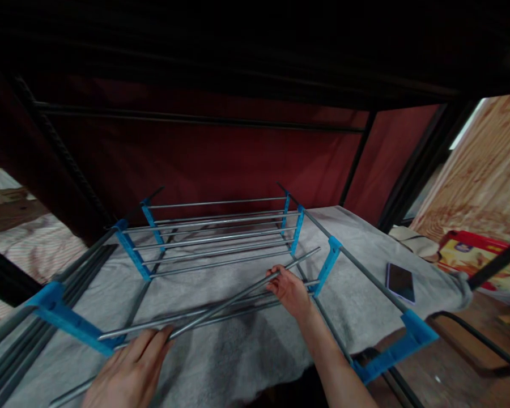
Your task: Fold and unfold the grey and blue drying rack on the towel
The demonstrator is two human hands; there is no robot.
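A thin grey metal rod slants across the near part of a rod-and-bracket rack, its far right end raised. My right hand pinches this rod between thumb and fingers, right of its middle. Closed over the same rod further left is my left hand, palm down, its fingertips partly hidden. The rack has blue plastic brackets on long side tubes. Several crossbars span the brackets at the back. Beneath the held rod, another crossbar runs between the nearer left and right brackets.
The rack rests on a grey cloth. Several loose dark tubes lie along its left side. To the right are a phone and a red and yellow package. A dark metal frame surrounds the space, with red cloth behind.
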